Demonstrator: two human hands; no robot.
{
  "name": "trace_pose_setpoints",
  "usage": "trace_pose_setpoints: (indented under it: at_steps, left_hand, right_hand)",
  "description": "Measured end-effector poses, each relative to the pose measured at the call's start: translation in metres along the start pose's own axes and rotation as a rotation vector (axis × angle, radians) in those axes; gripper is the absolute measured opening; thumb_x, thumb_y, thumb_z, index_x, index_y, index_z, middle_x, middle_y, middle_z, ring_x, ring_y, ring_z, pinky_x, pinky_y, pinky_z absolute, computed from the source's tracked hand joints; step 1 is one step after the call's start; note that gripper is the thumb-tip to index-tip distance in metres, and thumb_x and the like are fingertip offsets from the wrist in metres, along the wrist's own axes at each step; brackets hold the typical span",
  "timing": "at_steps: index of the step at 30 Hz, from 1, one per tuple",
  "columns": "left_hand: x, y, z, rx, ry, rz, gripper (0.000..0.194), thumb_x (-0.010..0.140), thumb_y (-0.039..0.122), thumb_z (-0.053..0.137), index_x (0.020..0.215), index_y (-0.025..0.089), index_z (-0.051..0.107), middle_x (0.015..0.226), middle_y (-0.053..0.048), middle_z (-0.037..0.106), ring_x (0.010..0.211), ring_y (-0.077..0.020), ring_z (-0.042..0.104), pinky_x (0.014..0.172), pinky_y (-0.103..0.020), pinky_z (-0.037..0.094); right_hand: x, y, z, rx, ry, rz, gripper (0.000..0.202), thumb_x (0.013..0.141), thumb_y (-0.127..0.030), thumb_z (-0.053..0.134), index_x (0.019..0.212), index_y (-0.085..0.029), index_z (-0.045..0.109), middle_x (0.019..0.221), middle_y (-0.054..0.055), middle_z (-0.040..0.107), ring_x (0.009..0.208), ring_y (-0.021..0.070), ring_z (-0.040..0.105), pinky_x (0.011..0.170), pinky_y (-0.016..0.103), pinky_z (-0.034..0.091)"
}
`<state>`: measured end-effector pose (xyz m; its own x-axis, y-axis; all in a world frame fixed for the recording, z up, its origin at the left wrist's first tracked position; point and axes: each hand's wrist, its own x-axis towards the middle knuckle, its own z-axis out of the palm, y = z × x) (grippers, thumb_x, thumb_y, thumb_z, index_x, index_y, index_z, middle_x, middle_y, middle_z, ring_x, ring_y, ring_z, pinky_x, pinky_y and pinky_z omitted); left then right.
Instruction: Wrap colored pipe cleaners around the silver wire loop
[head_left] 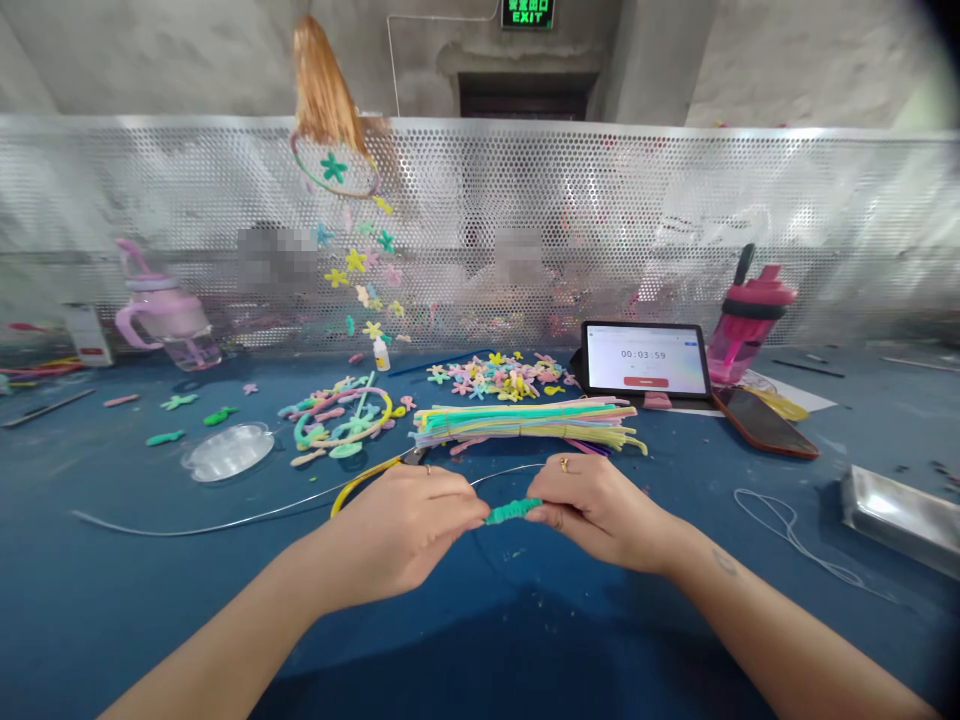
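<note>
Left hand point(416, 520) and right hand point(604, 510) face each other, fingers point(451, 487) pinched and tips near, as bare forearms point(795, 620) slant apart behind the fingers.

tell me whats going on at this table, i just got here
A person's left hand and right hand pinch the two ends of a short teal fuzzy piece, held above the blue table. Just beyond the hands lies a bundle of pastel fuzzy stems, with a heap of small fuzzy shapes behind it. Right of the heap, a propped-up tablet shows 00:03:59.
</note>
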<state>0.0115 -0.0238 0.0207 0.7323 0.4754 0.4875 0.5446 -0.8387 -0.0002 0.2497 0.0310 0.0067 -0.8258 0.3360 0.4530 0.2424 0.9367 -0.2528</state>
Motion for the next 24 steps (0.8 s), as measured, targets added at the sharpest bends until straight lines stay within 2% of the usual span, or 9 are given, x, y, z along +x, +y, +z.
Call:
trace_pose_setpoints:
  at_steps: [5,14,17,19,24]
  left_hand:
    - [-0.003,0.003,0.002,0.146,0.076,0.056,0.021,0.09,0.011,0.04,0.098,0.014,0.059,0.086,-0.006,0.066,0.078,-0.0156,0.061,0.067,-0.027,0.049]
    - [-0.004,0.012,-0.002,0.414,0.101,0.138,0.025,0.089,0.007,0.036,0.097,0.008,0.06,0.082,-0.009,0.064,0.08,-0.0189,0.061,0.073,-0.035,0.052]
    - [-0.003,0.016,-0.004,0.44,0.115,0.142,0.025,0.09,0.008,0.036,0.097,0.008,0.06,0.082,-0.009,0.064,0.08,-0.0189,0.06,0.075,-0.035,0.051]
    - [-0.002,0.018,-0.004,0.387,0.078,0.115,0.026,0.091,0.009,0.035,0.099,0.01,0.059,0.083,-0.008,0.063,0.079,-0.0183,0.059,0.073,-0.033,0.05]
    - [0.002,0.02,0.002,0.189,-0.155,0.03,0.028,0.09,0.008,0.032,0.098,0.016,0.058,0.083,-0.005,0.062,0.075,-0.0175,0.056,0.067,-0.03,0.046]
  right_hand:
    - [0.0,0.0,0.0,0.024,0.023,0.016,0.035,0.095,-0.033,0.035,0.072,-0.016,0.055,0.062,0.002,0.052,0.061,0.0133,0.043,0.061,0.026,0.035]
    - [0.0,-0.006,-0.001,0.071,-0.006,0.08,0.034,0.094,-0.032,0.036,0.066,-0.017,0.047,0.059,-0.001,0.043,0.057,0.0117,0.036,0.057,0.024,0.029]
    - [-0.001,-0.007,-0.003,0.083,-0.022,0.074,0.032,0.093,-0.033,0.037,0.067,-0.017,0.047,0.059,-0.002,0.042,0.056,0.0109,0.035,0.056,0.023,0.028]
    - [-0.003,-0.007,-0.004,0.075,-0.035,0.066,0.031,0.093,-0.035,0.039,0.07,-0.017,0.05,0.058,-0.002,0.044,0.055,0.0107,0.035,0.056,0.023,0.028]
    - [-0.004,-0.009,-0.004,0.022,-0.162,0.077,0.03,0.093,-0.041,0.04,0.082,-0.019,0.056,0.061,-0.001,0.054,0.056,0.0108,0.044,0.056,0.022,0.029]
